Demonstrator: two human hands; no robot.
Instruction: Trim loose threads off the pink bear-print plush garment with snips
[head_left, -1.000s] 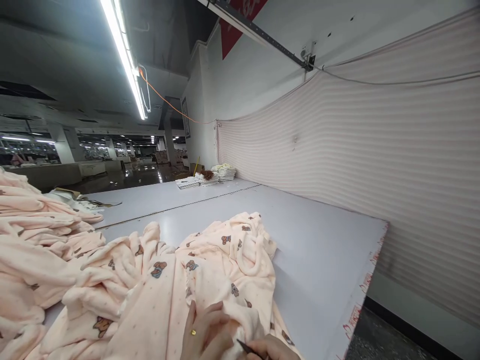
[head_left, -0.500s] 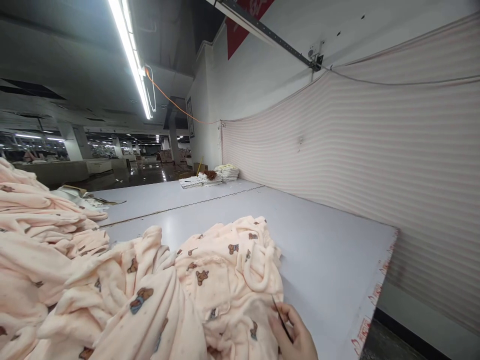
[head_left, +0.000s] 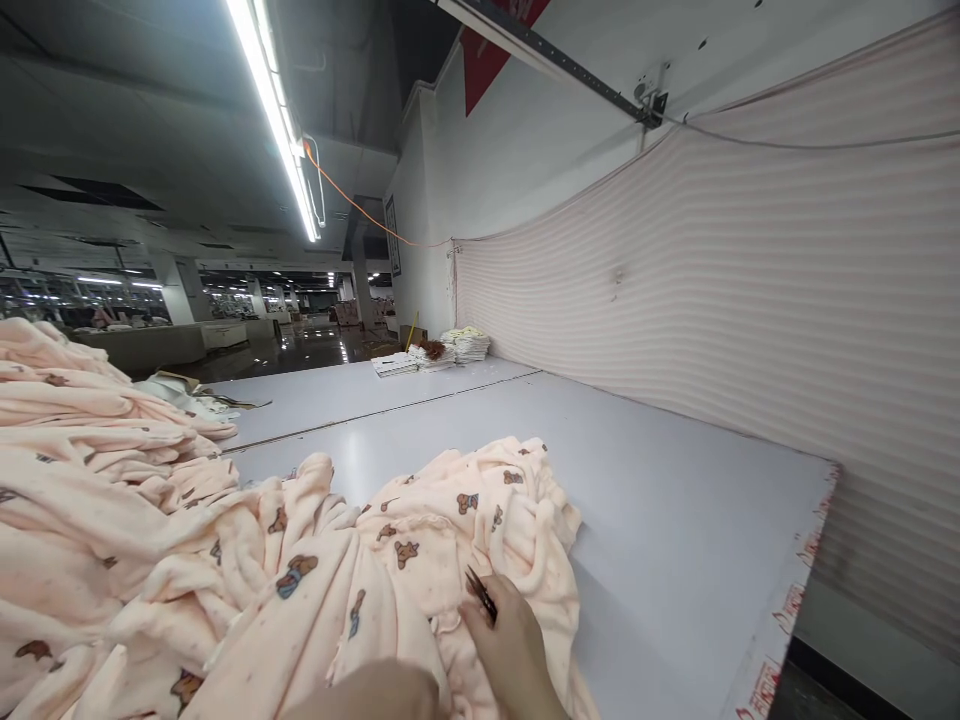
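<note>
A peach fleece garment [head_left: 420, 540] printed with small bears lies crumpled on the white table [head_left: 675, 520] in front of me. My right hand [head_left: 514, 655] rests on its right part and holds small dark thread snips [head_left: 480, 592], tips pointing up and left over the cloth. My left hand [head_left: 375, 695] shows only as a blurred patch at the bottom edge, pressed against the fleece; its fingers are hidden.
A heap of the same peach garments [head_left: 82, 450] fills the left side. Folded white stacks [head_left: 442, 352] sit at the table's far end. A striped pink cloth [head_left: 712, 300] hangs along the right wall. The table's right edge [head_left: 795, 600] drops to the floor.
My right hand with the snips has moved left and up onto the garment. My left hand dropped out of sight half a second ago and is back at the bottom edge.
</note>
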